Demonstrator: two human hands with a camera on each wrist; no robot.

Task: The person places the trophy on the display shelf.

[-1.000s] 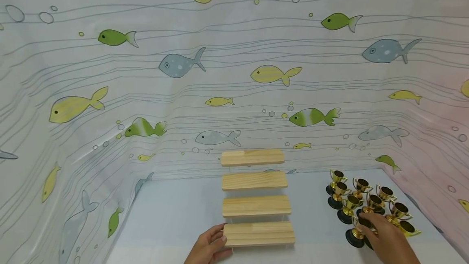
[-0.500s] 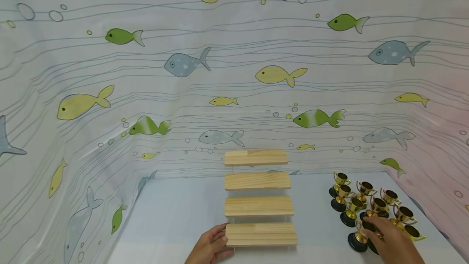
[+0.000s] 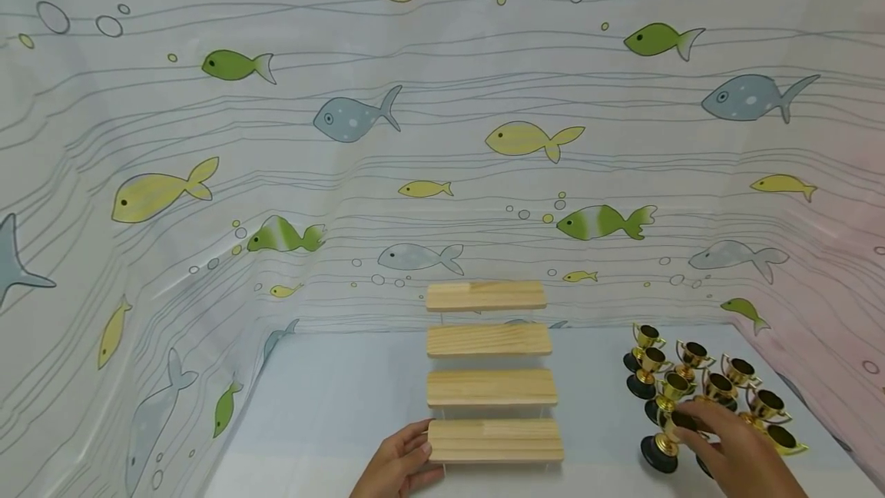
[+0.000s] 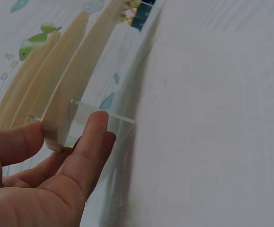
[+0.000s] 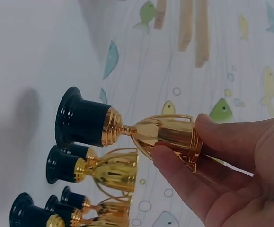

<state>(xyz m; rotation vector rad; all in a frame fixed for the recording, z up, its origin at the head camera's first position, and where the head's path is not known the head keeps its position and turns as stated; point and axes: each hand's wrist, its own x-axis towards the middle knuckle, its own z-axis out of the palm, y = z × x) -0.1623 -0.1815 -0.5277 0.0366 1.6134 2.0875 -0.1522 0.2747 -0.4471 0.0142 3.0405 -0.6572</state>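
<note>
On my left, my left hand (image 3: 397,461) is gripping the near end of the wooden stand (image 3: 494,440), my thumb pressing on the end of the lowest plank and a finger reaching across the clear support (image 4: 120,124); this hand is bracing, I judge, so the stand is sitting firm; its four planks are rising away from me in steps, on the pale table (image 3: 332,398).

Well apart, to the right, my right hand (image 3: 743,448) is holding a small gold trophy (image 5: 110,125) in a narrow pinch; my thumb is bearing near the rim and a finger is lying along the bowl, so the cup is sitting between them, while the black base is jutting out beyond my fingertips, untouched; the trophy is leaning a little, its base seemingly hanging just clear of the table, though I cannot be certain; the other trophies (image 3: 719,388) are standing close behind and to the right.

I am, as I read it, at the step of taking this one from the group; the next move is calling for a straight, gentle lift, the handles passing clear of the neighbours, and for the lean to be evened out so that the base is facing down.
</note>
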